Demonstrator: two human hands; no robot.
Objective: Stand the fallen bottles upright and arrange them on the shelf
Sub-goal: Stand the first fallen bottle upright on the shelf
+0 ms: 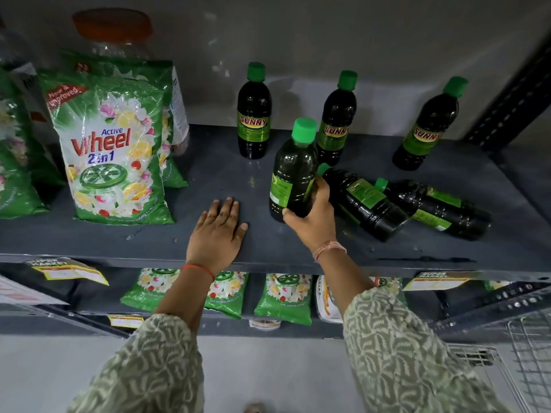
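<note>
On the grey shelf three dark bottles with green caps stand upright at the back: one at the left, one in the middle and one at the right. My right hand grips a fourth bottle by its lower half, held upright near the shelf's middle. Just right of it two bottles lie on their sides, caps pointing left: the nearer one and one behind it. My left hand rests flat on the shelf with fingers spread, holding nothing.
Green detergent bags stand on the shelf's left part. More bags sit on the shelf below. A dark perforated upright bounds the right side. A wire basket is at the lower right.
</note>
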